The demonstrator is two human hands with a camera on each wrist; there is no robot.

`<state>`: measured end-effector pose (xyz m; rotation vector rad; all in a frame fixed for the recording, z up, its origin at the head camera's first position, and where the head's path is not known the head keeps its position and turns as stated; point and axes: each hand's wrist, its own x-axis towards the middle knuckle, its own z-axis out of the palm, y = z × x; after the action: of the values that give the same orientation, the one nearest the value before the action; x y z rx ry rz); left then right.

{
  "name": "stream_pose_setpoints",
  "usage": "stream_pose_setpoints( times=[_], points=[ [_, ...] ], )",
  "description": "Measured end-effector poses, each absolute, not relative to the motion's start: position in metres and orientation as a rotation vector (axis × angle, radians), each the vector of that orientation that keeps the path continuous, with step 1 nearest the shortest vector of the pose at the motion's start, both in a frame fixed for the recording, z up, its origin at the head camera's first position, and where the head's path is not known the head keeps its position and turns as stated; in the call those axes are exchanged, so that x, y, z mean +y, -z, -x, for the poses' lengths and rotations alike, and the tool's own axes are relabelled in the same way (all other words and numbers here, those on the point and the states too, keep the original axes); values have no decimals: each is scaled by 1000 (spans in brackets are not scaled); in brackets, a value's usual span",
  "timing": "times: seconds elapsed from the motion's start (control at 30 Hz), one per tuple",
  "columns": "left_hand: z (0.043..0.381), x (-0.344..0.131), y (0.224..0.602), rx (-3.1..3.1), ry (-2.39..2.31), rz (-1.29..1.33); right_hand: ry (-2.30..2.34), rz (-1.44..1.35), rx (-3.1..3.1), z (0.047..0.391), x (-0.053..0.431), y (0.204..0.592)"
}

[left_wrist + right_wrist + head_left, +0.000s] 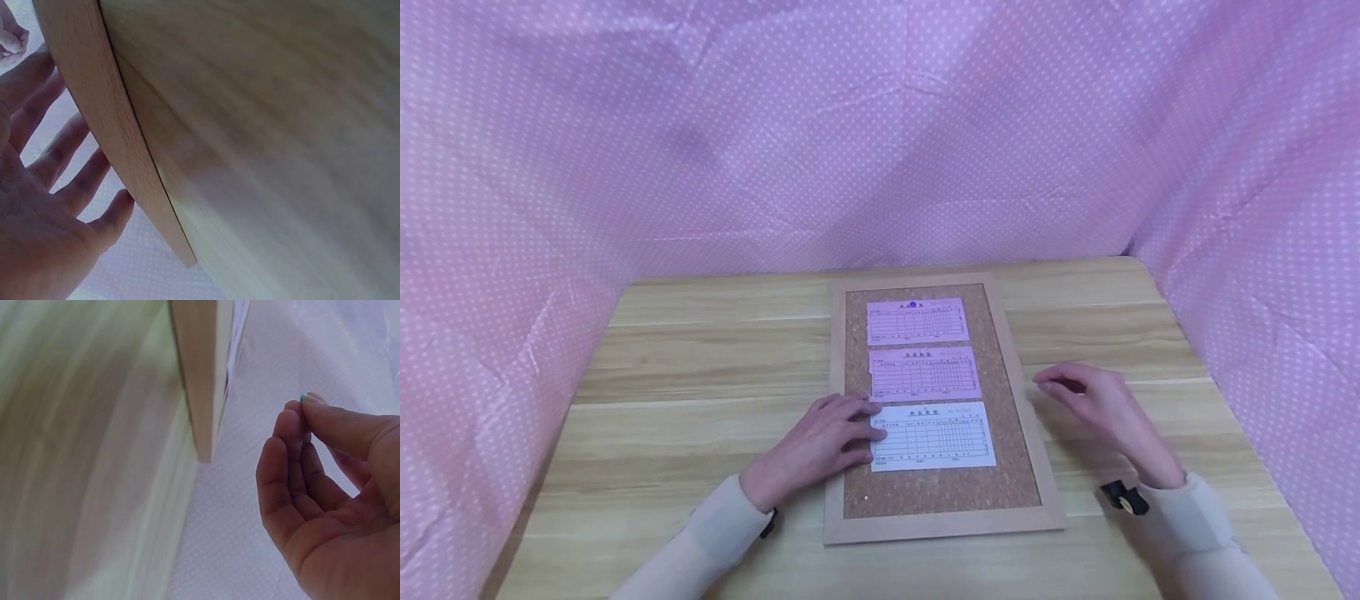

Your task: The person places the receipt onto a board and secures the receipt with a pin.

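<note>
A cork board [940,493] in a wooden frame lies on the table. Two pink receipt slips, the upper one [915,325] and the middle one [923,375], lie in a column above a white receipt slip [934,446]. A round purple thumbtack [912,305] sits at the upper slip's top edge. My left hand [820,442] reaches over the frame's left side, its spread fingertips resting on the white slip's left edge. Right of the board, my right hand [1093,400] pinches a small teal thumbtack [304,397] between thumb and fingertips; only its teal edge shows.
The wood-grain table [700,350] extends on both sides of the board. Pink dotted cloth [880,150] hangs behind the table and at its sides. A black wrist camera [1124,497] is strapped under the right cuff.
</note>
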<state>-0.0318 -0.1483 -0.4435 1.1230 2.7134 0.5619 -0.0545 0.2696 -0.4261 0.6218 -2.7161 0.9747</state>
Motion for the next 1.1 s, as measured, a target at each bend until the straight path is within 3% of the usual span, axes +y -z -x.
stream_pose_setpoints(
  times=[0.87, 1.1],
  points=[
    [33, -148, 440, 2700, -560, -1105, -1181, -621, -2847, 55, 213, 412],
    [33, -147, 442, 2704, -558, -1114, -1251, -738, -2869, 56, 195, 414]
  ],
)
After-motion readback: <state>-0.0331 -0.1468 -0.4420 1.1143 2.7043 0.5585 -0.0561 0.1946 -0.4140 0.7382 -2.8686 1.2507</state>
